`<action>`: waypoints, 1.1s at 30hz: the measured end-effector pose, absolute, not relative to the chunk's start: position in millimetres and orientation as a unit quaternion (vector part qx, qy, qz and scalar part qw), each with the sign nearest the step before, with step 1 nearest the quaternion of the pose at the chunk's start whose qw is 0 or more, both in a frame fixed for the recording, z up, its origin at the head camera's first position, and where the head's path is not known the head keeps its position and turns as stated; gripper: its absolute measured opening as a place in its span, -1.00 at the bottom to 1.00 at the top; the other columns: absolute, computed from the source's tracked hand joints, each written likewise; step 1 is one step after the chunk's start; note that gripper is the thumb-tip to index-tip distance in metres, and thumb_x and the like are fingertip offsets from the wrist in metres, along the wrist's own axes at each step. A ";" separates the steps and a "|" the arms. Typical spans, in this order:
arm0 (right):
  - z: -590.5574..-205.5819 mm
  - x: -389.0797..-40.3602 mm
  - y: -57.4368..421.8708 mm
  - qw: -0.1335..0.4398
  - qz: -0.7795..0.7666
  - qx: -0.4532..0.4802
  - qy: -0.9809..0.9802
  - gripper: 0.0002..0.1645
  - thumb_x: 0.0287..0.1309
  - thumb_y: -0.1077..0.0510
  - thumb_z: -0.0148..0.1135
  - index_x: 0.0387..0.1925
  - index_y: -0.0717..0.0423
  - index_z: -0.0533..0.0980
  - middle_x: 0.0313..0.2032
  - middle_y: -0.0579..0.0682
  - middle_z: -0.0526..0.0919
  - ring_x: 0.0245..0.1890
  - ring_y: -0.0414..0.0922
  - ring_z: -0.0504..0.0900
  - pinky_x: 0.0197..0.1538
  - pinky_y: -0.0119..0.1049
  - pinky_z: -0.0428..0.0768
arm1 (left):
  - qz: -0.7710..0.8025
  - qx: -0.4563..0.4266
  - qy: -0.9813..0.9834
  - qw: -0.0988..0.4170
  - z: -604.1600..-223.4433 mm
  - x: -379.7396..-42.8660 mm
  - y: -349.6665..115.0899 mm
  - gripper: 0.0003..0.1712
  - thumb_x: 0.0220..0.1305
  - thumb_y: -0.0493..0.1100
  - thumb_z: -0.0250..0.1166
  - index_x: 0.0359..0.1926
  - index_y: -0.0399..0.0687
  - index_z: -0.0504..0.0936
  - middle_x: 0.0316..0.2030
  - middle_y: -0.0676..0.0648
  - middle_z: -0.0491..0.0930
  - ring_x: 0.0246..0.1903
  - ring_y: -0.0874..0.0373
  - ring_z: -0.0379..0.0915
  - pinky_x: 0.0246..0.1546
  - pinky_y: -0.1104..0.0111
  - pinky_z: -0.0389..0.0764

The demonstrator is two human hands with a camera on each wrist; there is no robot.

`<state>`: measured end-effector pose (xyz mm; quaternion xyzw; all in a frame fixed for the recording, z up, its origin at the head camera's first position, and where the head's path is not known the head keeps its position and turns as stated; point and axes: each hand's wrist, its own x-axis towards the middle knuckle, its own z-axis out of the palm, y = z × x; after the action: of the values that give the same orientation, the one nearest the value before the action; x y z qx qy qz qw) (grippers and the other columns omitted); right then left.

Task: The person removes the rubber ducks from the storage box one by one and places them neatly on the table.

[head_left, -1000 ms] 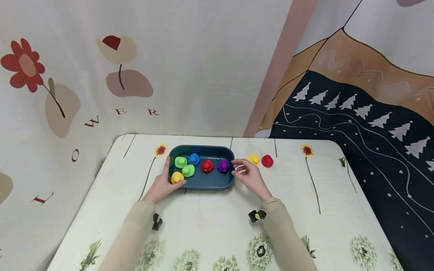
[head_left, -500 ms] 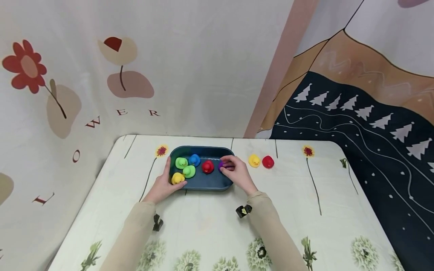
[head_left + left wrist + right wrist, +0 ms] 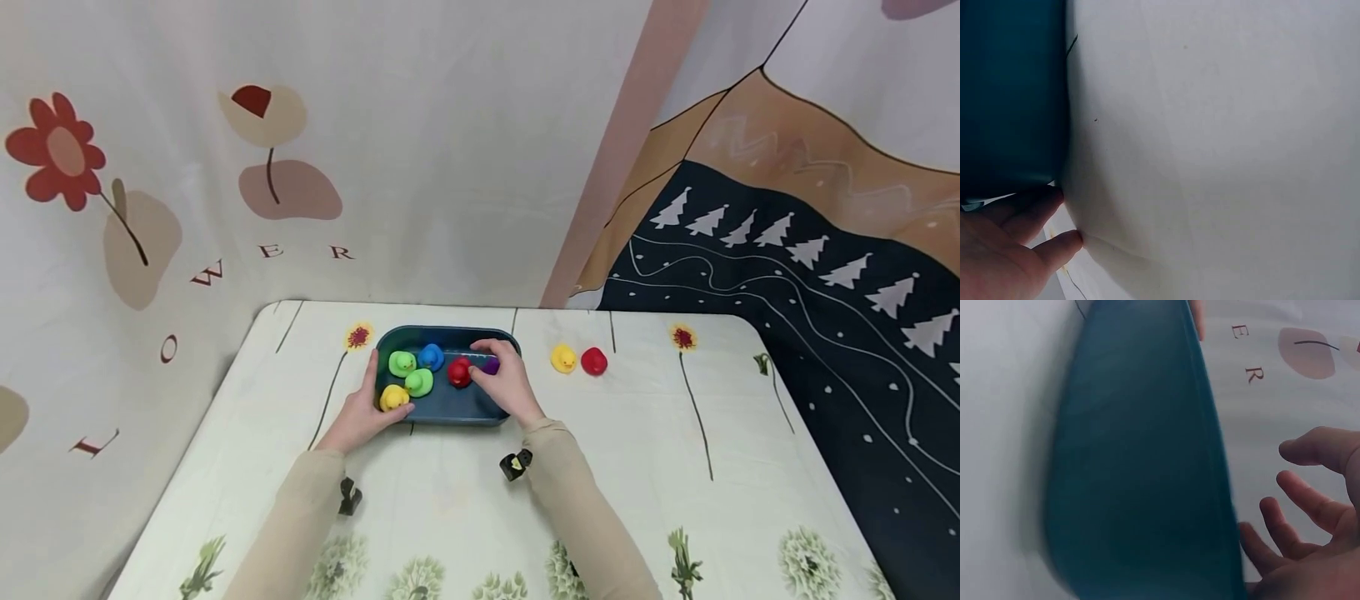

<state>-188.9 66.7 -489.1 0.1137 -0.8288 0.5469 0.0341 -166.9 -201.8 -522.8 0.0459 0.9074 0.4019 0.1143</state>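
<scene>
A dark blue rectangular tray (image 3: 450, 408) holds small rubber ducks: two green ducks, a blue duck (image 3: 431, 357), a yellow duck (image 3: 393, 397), a red duck (image 3: 460, 372) and a purple duck (image 3: 491, 365). My left hand (image 3: 356, 419) holds the tray's near left corner, thumb over the front rim and fingers along the left side. Over the tray's right part is my right hand (image 3: 507, 383), thumb tip right beside the red duck. It covers part of the purple duck. In the right wrist view its fingers are spread and slightly bent, with nothing seen between them.
On the table (image 3: 450, 492), right of the tray, sit another yellow duck (image 3: 563, 358) and another red duck (image 3: 594, 362). A printed cloth backdrop (image 3: 435, 167) rises right behind the table's far edge.
My right hand has moved left from beside the tray's right end, over the purple duck, to the red duck. The left hand keeps its place on the tray.
</scene>
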 end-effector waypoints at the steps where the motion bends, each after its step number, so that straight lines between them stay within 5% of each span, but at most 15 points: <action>1: -490.3 -189.3 65.2 0.031 0.545 0.108 -0.831 -0.63 0.13 0.31 0.30 0.01 0.25 0.53 0.01 0.19 0.48 0.08 0.19 0.43 0.17 0.09 0.41 | 0.402 0.046 0.908 0.113 -522.9 -167.1 -201.8 0.36 0.12 0.29 0.35 0.50 0.14 -0.52 0.34 -0.53 0.09 0.21 -0.42 0.23 0.19 -0.21 0.23; 33: -508.9 -206.4 45.0 -0.034 0.453 0.008 -0.891 -0.63 0.04 0.30 0.40 -0.08 0.25 0.53 -0.08 0.16 0.43 -0.10 0.02 0.47 0.01 -0.15 0.53 | 0.403 0.039 0.907 0.115 -523.4 -168.0 -201.6 0.34 0.13 0.25 0.36 0.50 0.18 -0.52 0.35 -0.50 0.10 0.22 -0.42 0.22 0.19 -0.22 0.21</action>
<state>-206.4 45.0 -508.9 0.0080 -0.8910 0.4526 -0.0338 -168.0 -201.6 -523.4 0.0390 0.9073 0.4027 0.1146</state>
